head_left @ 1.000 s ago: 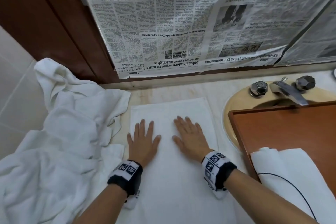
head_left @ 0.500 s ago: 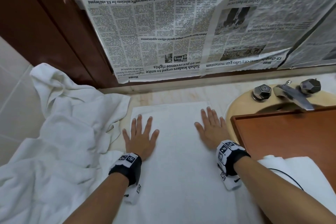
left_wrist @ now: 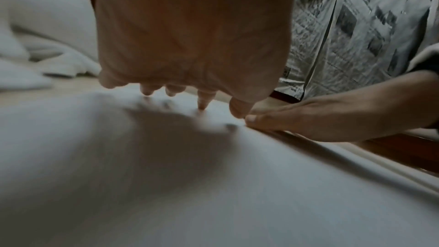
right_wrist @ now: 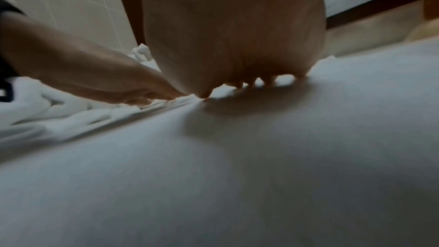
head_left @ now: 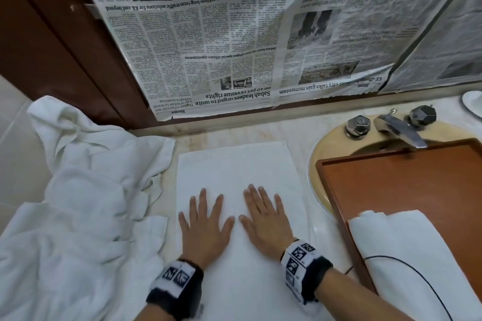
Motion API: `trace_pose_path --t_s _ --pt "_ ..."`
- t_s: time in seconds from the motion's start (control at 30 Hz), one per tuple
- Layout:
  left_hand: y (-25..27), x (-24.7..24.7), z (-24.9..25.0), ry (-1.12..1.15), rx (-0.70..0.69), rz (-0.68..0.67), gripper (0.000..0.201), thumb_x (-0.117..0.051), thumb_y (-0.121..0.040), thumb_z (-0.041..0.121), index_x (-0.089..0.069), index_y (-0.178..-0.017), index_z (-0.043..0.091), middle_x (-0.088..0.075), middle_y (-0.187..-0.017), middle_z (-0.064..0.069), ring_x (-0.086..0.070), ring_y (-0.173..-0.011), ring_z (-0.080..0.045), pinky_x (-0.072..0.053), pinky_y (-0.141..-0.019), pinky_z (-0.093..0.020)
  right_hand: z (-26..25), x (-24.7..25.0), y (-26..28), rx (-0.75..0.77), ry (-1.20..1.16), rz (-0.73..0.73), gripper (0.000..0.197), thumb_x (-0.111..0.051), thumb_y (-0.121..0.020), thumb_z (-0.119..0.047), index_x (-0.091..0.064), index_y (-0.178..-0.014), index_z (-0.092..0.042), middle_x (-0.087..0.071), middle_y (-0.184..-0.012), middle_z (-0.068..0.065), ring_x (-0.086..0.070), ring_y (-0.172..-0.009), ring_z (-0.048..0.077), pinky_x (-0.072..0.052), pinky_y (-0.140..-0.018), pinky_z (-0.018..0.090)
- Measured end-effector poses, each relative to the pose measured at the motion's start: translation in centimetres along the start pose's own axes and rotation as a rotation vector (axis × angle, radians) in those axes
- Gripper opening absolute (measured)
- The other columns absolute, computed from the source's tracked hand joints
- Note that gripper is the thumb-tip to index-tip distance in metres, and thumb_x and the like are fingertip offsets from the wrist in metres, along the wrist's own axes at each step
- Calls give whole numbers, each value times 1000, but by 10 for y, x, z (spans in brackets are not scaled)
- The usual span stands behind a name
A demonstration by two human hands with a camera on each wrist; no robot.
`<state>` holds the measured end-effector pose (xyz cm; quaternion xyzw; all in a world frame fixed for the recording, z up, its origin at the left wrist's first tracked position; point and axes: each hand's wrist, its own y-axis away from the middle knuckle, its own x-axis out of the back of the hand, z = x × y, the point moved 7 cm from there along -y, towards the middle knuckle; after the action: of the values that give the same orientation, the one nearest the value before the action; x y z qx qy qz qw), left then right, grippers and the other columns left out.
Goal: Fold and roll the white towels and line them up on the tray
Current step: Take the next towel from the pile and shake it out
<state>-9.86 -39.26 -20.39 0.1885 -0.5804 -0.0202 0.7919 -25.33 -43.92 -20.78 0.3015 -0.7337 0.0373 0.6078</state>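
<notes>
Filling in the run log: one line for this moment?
step: smoothing | left hand, right hand: flat on folded towel | tray: one rolled towel

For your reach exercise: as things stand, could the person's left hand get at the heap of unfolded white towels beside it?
Probably yes. The left hand lies open on the flat towel, and the heap of unfolded towels sits right beside it with nothing between.

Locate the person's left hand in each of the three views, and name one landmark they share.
Head: left hand lies flat, lower centre, on the folded towel.
Left wrist: seen from behind, top centre, fingertips on the towel.
Right wrist: enters from the left, fingers flat.
Shared landmark: the newspaper behind the counter.
</notes>
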Motion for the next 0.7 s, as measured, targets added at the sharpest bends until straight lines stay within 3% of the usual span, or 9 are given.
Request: trace_pose_path --t_s 0.03,0.1,0.2,0.37,0.43,0.5,0.57,0.63,0.7 --pt "9 -7 0 11 -16 5 94 19 -70 85 7 -155 45 27 -161 7 18 -152 -23 7 -120 -54 1 -2 3 -11 16 41 72 -2 -100 -57 -14 -159 -17 -2 -165 -3 -8 -152 21 2 -117 46" --pt "15 -16 -8 -12 -35 38 89 24 -73 81 9 -154 47 26 -161 7 17 -152 -22 6 -121 -51 11 -1 7 -47 17 53 76 7 -94 -58 4 -158 -18 16 -163 -5 10 -152 17 13 -117 42" --pt "11 -14 -22 0 -15 56 81 17 -78 80 10 -153 48 26 -161 7 17 -152 -22 7 -122 -46 41 4 11 -163 20 50 78 18 -87 -60 20 -154 -19 30 -159 -5 25 -147 12 20 -116 38" --pt "13 -3 -22 39 36 49 88 8 -78 73 0 -158 36 15 -166 -1 13 -153 -25 4 -123 -48 64 14 30 -342 -4 31 65 -7 -105 -45 13 -156 -10 19 -164 5 16 -151 16 10 -122 43" --pt "28 2 -16 111 53 95 93 3 -79 71 -13 -159 26 4 -167 -6 5 -153 -28 -2 -123 -50 51 16 41 -298 -32 41 65 -6 -104 -44 9 -157 -7 14 -165 6 13 -152 17 10 -122 43" --pt "52 -1 -4 143 21 117 91 1 -82 69 -17 -158 24 0 -167 -5 2 -153 -27 -1 -122 -49 28 12 59 -195 -47 67 75 7 -94 -49 5 -157 -8 13 -165 6 12 -152 18 12 -121 41" --pt "78 -13 10 132 -23 98 90 6 -81 73 -11 -159 30 6 -167 1 7 -153 -24 4 -121 -47 5 3 77 -84 -74 85 84 12 -86 -52 3 -157 -10 12 -165 3 12 -152 16 14 -120 38" --pt "98 -33 15 111 -40 58 94 19 -77 79 -3 -158 36 16 -164 7 12 -153 -21 6 -120 -46 -7 -13 91 -34 -92 66 82 10 -87 -54 5 -157 -12 14 -164 0 15 -151 13 15 -120 36" --pt "107 -47 10 67 -41 49 85 17 -83 74 -6 -157 39 13 -164 8 4 -154 -23 0 -121 -49 -4 -25 98 -41 -92 50 82 10 -87 -57 7 -157 -14 19 -162 -3 16 -151 13 14 -120 36"
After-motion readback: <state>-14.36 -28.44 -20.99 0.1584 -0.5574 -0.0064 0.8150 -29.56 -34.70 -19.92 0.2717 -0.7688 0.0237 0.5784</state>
